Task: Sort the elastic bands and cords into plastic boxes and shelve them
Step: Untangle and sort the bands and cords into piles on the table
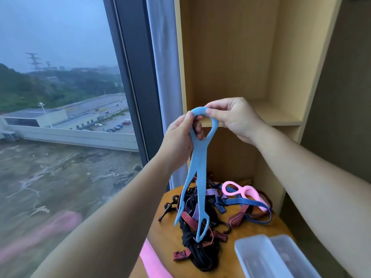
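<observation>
Clear plastic boxes [261, 255] sit low and right; the blue elastic band [196, 163] hangs vertically (over the tangled cords [232, 202]), its top loop pinched by left hand [180, 135] and right hand [234, 117], the right nearer the boxes.

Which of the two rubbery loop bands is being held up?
The blue band, pinched by the left hand and right hand; the pink band lies on the cords.

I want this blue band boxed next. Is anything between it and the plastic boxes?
Nothing visible does. The blue band, held by left hand and right hand, hangs over the cord pile; the plastic boxes lie right of the pile. Whether lidded, unclear.
</observation>
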### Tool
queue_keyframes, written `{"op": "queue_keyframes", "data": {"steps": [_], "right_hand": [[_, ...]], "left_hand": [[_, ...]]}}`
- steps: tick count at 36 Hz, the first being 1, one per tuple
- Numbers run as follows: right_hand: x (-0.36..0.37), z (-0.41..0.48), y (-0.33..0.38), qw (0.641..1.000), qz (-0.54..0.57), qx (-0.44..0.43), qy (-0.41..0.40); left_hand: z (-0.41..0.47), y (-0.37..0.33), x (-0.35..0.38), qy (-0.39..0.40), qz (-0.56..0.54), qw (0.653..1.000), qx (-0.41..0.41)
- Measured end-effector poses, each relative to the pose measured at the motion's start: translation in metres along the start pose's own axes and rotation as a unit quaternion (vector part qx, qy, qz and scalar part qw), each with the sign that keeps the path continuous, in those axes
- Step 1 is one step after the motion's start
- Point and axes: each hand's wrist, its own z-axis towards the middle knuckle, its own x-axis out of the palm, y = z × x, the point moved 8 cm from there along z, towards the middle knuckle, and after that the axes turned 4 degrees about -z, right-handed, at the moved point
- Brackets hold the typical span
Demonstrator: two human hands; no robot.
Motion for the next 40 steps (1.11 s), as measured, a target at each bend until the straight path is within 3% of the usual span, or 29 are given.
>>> {"op": "queue_keyframes", "data": {"steps": [8, 17, 27, 40], "right_hand": [[0.011, -0.006, -0.019, 1.000, -0.027, 0.002, 0.002], [0.000, -0.028, -0.128, 0.988, -0.092, 0.128, 0.008], [-0.040, -0.084, -0.322, 0.911, -0.275, 0.302, 0.065], [-0.016, -0.085, -0.439, 0.840, -0.380, 0.356, 0.154]], "left_hand": [[-0.007, 0.016, -0.011, -0.005, 0.032, 0.999, -0.021], [-0.003, 0.102, -0.027, -0.078, 0.044, 0.990, -0.107], [0.014, 0.196, -0.058, -0.122, 0.042, 0.982, -0.137], [0.018, 0.258, -0.083, -0.129, -0.010, 0.977, -0.169]]}}
